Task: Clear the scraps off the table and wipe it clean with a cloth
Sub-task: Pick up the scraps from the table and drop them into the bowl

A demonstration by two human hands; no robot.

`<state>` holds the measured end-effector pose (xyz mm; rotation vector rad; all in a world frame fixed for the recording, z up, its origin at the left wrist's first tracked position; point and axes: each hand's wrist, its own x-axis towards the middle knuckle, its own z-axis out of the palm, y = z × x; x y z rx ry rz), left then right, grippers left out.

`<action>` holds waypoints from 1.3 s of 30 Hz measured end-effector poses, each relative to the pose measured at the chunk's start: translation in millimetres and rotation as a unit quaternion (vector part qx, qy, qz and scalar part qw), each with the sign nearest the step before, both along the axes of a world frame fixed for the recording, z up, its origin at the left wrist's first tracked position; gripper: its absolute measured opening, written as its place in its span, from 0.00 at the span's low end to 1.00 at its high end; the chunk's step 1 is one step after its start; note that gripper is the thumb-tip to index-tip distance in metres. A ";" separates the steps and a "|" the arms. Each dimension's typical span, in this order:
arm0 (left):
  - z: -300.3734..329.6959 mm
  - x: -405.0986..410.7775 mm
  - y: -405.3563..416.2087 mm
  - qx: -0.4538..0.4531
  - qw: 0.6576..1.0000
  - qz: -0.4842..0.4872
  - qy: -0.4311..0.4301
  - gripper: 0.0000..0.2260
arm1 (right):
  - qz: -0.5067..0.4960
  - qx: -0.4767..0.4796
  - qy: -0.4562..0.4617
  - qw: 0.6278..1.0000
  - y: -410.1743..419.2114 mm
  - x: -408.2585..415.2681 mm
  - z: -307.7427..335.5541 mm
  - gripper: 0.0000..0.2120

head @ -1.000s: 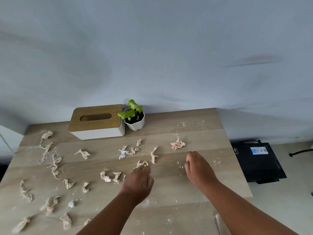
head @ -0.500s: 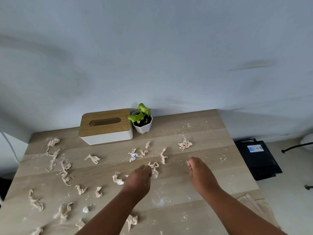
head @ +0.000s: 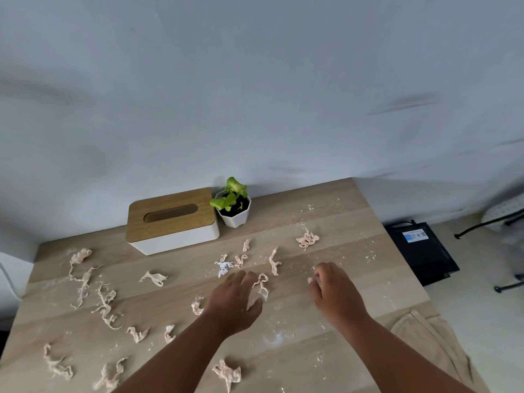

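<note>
Many pinkish scraps [head: 105, 304] are strewn over the tabletop [head: 326, 222], thickest at its left and middle. The left hand [head: 234, 303] is spread open, palm down, its fingers beside a looped scrap [head: 262, 283]; the right hand [head: 336, 293] is curled loosely, whether its grip is closed on anything cannot be told. A beige cloth [head: 433, 344] is seen at the tabletop's right edge

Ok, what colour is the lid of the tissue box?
Light brown wood grain, over a white base; the tissue box shows clearly in the head view.
</note>
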<state>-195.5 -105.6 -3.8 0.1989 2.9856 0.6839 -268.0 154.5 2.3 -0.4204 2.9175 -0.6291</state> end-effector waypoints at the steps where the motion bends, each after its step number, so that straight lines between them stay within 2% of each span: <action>1: -1.0 -2.3 -1.7 -0.017 1.000 -0.013 -0.004 0.22 | 0.003 0.008 0.002 1.000 0.3 -1.3 -0.4 0.11; 4: -3.9 -12.5 -3.7 -0.060 0.998 -0.029 -0.009 0.25 | 0.006 0.021 0.007 1.000 1.6 -8.9 -3.8 0.17; 16: -27.0 -39.2 6.4 -0.123 0.991 0.004 -0.060 0.27 | 0.009 0.059 0.043 0.997 -4.1 -56.6 -31.8 0.26; 24: -28.4 -43.8 12.3 -0.118 0.992 -0.002 -0.032 0.09 | -0.003 0.098 0.045 0.994 -13.8 -101.4 -40.9 0.31; 28: -28.1 -44.5 14.2 -0.124 0.992 -0.010 -0.014 0.08 | -0.003 0.096 0.041 0.995 -19.9 -111.6 -45.8 0.32; 32: -27.7 -41.9 14.1 -0.117 0.993 -0.002 -0.018 0.11 | 0.011 0.102 0.030 0.994 -25.4 -110.9 -51.1 0.30; 37: -27.9 -38.2 9.0 -0.072 0.996 0.032 -0.048 0.09 | 0.025 0.111 0.086 0.990 -28.1 -108.0 -57.1 0.11; 39: -27.5 -36.9 4.8 -0.062 0.996 0.045 -0.045 0.09 | 0.028 0.109 0.091 0.990 -28.1 -106.7 -58.9 0.07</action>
